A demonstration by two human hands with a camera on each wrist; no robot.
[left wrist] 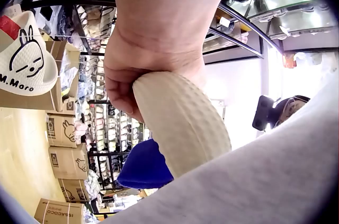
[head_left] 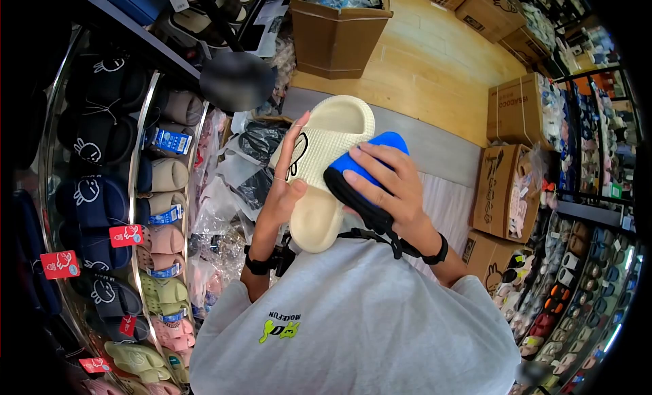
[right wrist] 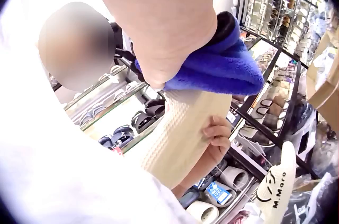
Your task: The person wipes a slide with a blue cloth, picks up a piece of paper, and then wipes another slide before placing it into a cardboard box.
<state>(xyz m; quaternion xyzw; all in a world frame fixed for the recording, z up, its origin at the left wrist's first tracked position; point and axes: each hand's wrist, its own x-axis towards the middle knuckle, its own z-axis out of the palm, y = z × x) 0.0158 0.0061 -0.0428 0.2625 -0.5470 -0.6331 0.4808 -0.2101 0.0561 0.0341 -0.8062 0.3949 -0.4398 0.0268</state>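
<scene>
Shop interior, pale wooden floor [head_left: 435, 76] running off at the top, packed shelving on both sides. Centre: one cream slipper [head_left: 322, 150], textured upper with a black line drawing, lifted in front of the person's chest, heel end nearest the body. Left hand [head_left: 283, 192] grips it along its left side; from the right wrist, fingertips show curled over the edge. Right hand [head_left: 399, 184] holds a plush blue pad [head_left: 363, 167] with black edging, fingers bent across its face; the pad overlaps the slipper's right side. Whether it presses there, cannot tell. Next out: grey shirt [head_left: 360, 313] lettered MOKEFUN, a dark band at each wrist. To the left, a heap of clear plastic bags [head_left: 221, 205], then a rack of slippers [head_left: 98, 205], many black or pastel, some with red tags. Above, an open carton [head_left: 339, 45]; to the right, printed cardboard boxes [head_left: 513, 110]. Left wrist view adds another pale slipper [left wrist: 34, 57], marked M.Maro, rabbit face on it; its support is unclear.
</scene>
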